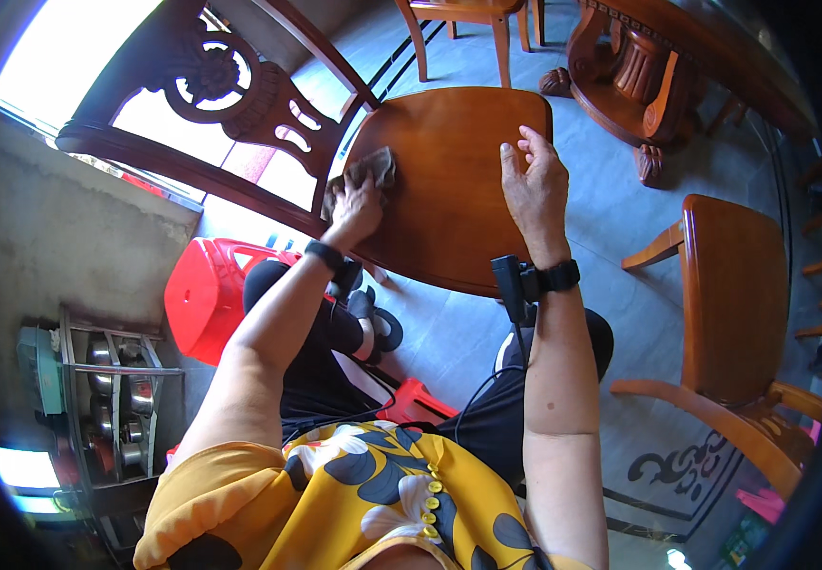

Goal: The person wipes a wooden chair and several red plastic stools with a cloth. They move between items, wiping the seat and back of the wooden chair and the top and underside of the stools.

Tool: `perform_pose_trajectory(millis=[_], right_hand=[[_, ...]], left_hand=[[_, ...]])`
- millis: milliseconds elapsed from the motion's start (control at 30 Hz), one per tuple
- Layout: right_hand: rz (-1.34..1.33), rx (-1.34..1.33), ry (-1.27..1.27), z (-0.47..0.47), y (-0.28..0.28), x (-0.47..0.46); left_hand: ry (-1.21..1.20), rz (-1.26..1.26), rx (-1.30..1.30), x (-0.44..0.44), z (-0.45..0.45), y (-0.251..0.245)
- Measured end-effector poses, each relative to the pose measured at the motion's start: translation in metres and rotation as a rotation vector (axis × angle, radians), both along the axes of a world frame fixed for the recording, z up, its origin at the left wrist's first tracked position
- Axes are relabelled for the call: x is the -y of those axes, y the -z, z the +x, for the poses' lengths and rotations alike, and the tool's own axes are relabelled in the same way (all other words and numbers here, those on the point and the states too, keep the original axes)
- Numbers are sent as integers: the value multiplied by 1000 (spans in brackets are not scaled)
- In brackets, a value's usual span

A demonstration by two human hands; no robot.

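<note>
A wooden chair stands before me, its broad polished seat (pixel 446 192) facing up and its carved backrest (pixel 240 92) to the left. My left hand (pixel 356 211) presses a crumpled dark cloth (pixel 375 169) onto the seat's left side, close to where the backrest meets it. Over the right part of the seat is my right hand (pixel 536 185), fingers apart and slightly curled, with nothing in it. Whether it touches the wood I cannot tell. Both wrists wear black straps with small devices.
A red plastic stool (pixel 204 299) stands at left, near a metal rack (pixel 122 370) of pots. A second wooden chair (pixel 735 299) lies tipped over at right. The carved table pedestal (pixel 639 78) is at upper right, another chair (pixel 464 11) at the top. A cable runs from my right wrist.
</note>
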State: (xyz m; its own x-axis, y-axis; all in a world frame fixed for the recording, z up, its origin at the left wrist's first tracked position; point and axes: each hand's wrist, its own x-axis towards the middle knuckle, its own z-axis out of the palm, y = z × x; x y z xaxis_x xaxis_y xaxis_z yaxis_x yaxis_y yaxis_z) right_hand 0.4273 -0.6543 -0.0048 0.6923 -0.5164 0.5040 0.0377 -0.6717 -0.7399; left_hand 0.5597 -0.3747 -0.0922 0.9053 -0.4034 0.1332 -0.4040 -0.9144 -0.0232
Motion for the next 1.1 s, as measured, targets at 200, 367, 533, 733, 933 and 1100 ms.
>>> perform_pose_trajectory(millis=[200, 367, 533, 733, 933, 1100], right_hand=[[-124, 35, 39, 2, -2, -7], [-165, 14, 9, 5, -6, -13], [-155, -69, -22, 7, -9, -18], [-136, -56, -40, 13, -9, -25], [-141, -55, -59, 14, -8, -31], [-144, -54, -66, 15, -8, -32]], left_hand=[[-71, -126, -299, 30, 108, -5], [-161, -207, -265, 59, 159, -2], [-116, -257, -212, 63, 176, -1], [-95, -88, -116, 56, 156, -2], [-106, -45, -33, 35, 129, -27], [82, -161, 342, 34, 149, -65]])
